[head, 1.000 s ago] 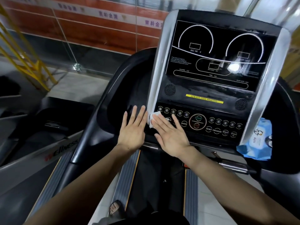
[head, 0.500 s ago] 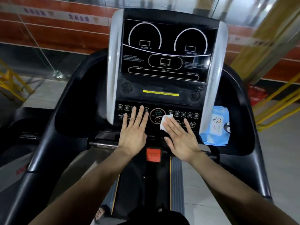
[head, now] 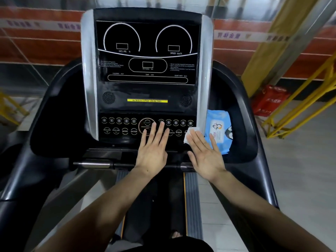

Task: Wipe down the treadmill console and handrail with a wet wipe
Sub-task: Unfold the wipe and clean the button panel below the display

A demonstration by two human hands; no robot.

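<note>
The black treadmill console [head: 147,70] with silver side trims fills the upper middle of the head view. My right hand [head: 205,153] lies flat with fingers spread, pressing a white wet wipe [head: 190,134] onto the right end of the button panel [head: 118,126]. My left hand [head: 153,150] lies flat and open on the middle of the same panel, fingertips beside the START button, holding nothing. A metal handrail bar [head: 94,163] runs across below the console, partly hidden behind both hands.
A blue pack of wet wipes [head: 220,131] sits in the right console tray, just beyond my right hand. Black side rails [head: 29,160] curve down on both sides. Yellow railings [head: 300,106] and a red bag [head: 269,100] stand on the right floor.
My right hand has slid the wipe rightward along the button panel, from its left edge to its right end. My left hand moved right with it. The view has panned right.
</note>
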